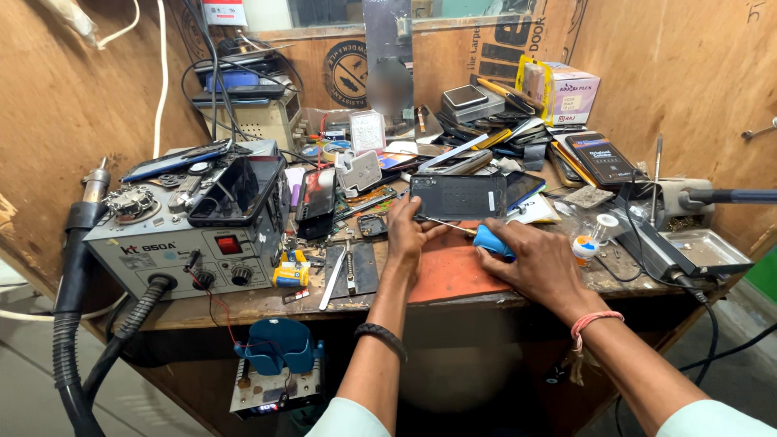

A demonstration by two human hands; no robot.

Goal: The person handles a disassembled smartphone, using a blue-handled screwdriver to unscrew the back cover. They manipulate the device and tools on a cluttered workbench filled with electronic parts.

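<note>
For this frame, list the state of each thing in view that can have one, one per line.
left hand: gripping the phone's lower left corner
right hand: closed on the screwdriver
phone: tilted up on its long edge, dark back toward the camera
screwdriver: blue handle held, thin tip at the phone's lower edge
orange mat: flat on the bench
rework station: power state unclear

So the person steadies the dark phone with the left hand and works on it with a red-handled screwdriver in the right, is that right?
Not quite. The head view shows the screwdriver in the right hand has a blue handle, not red. The rest holds: the left hand steadies the dark phone at its lower edge, above the orange mat, while the tool's thin shaft points toward it.
</note>
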